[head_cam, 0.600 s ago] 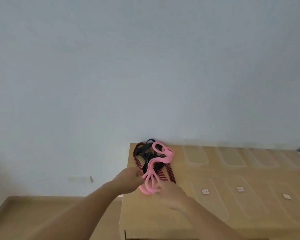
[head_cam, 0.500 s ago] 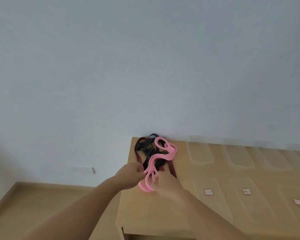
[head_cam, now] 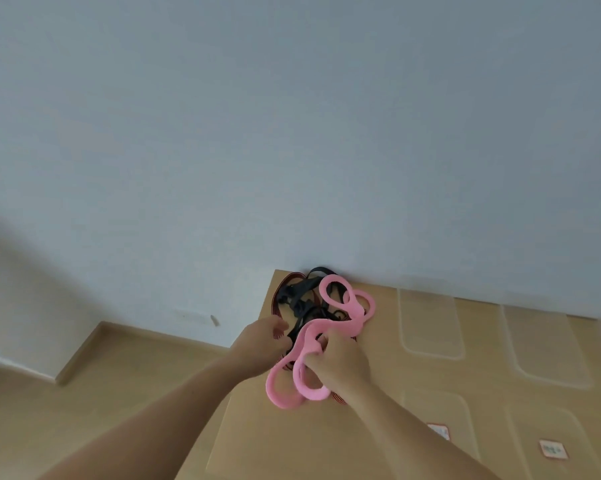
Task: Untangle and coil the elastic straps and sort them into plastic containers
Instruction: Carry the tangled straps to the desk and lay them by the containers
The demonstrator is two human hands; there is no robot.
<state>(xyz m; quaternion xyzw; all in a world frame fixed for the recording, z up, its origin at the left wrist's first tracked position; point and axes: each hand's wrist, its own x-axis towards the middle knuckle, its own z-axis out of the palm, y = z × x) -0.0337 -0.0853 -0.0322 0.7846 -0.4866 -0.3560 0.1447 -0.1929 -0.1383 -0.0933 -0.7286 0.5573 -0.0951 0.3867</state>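
A tangle of straps lies at the far left corner of the wooden table. A thick pink looped strap runs over a black strap and a dark red striped strap. My right hand pinches the pink strap where two loops meet. My left hand has its fingers curled at the left side of the tangle, on the red and black straps. Its grip is partly hidden.
Several clear plastic containers lie on the table to the right, one near the wall, another beside it, and nearer ones with small labels. A grey wall stands right behind the table. The floor lies to the left.
The camera has come closer and tilted. My right hand has pulled the near pink loops toward me, and both hands have stayed on the tangle.
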